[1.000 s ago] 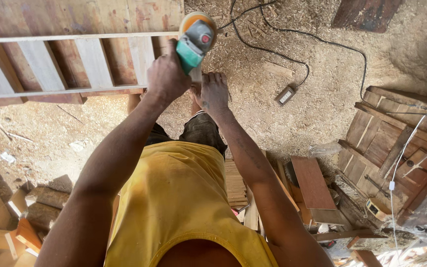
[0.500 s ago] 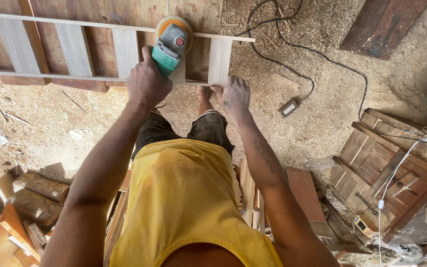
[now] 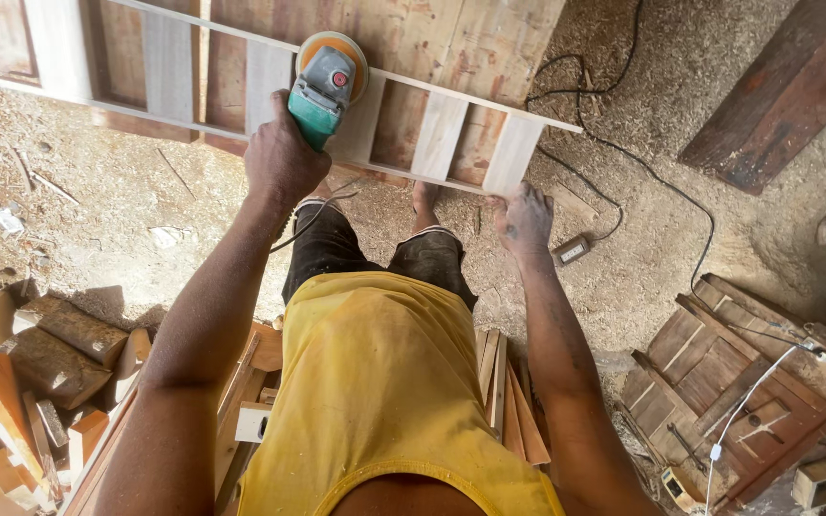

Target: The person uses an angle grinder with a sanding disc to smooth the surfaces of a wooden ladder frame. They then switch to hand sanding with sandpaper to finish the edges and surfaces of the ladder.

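The left hand (image 3: 284,158) is clenched around the green body of a sander (image 3: 325,86), whose round orange disc lies flat on a pale slat of the wooden frame (image 3: 437,134) just beyond the knuckles. The right hand (image 3: 523,218) grasps nothing; its fingers are spread and press down on the near rail of the same frame, at the base of the slat furthest from the sander. A black cable (image 3: 623,158) trails over the sawdust beyond the right hand to a small switch box (image 3: 572,250) just beside it, and cut wood blocks (image 3: 54,349) lie well back below the left forearm.
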